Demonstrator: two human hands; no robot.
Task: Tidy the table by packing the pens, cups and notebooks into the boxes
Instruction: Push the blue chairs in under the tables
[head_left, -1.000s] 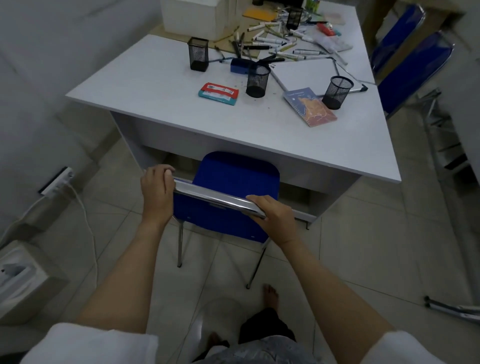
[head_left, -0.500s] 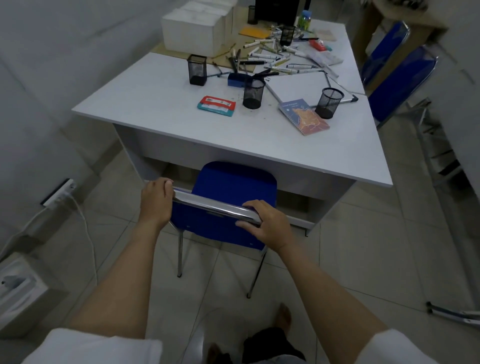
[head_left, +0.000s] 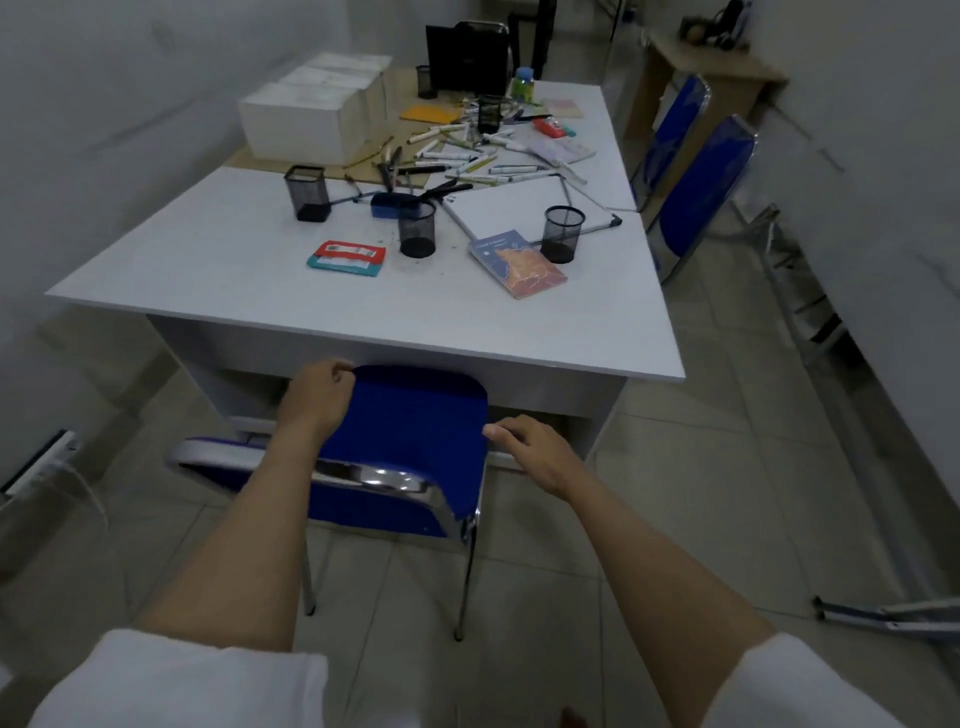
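Note:
Both hands are on the blue chair (head_left: 415, 415) in front of the white table (head_left: 208, 260). My left hand (head_left: 317, 400) grips the seat's far left corner. At the seat's right edge my right hand (head_left: 530, 447) holds on with curled fingers. Three black mesh cups (head_left: 306, 193) (head_left: 417, 228) (head_left: 562, 234) stand on the near half of the table. Between them lie a blue and orange notebook (head_left: 518, 262) and a red and teal notebook (head_left: 346, 257). Several pens (head_left: 457, 161) are scattered further back, beside white boxes (head_left: 311, 114).
A small whiteboard (head_left: 519, 202) and a blue eraser (head_left: 389, 205) lie mid-table. At the far end are two more mesh cups (head_left: 488, 114), an orange notebook (head_left: 431, 113) and a black box (head_left: 467, 57). Two blue chairs (head_left: 696, 192) stand right. Metal bars (head_left: 883, 613) lie on the floor.
Both hands have left the chair's chrome backrest bar and now hold the sides of its seat. My view has moved closer to the table, and the far end shows.

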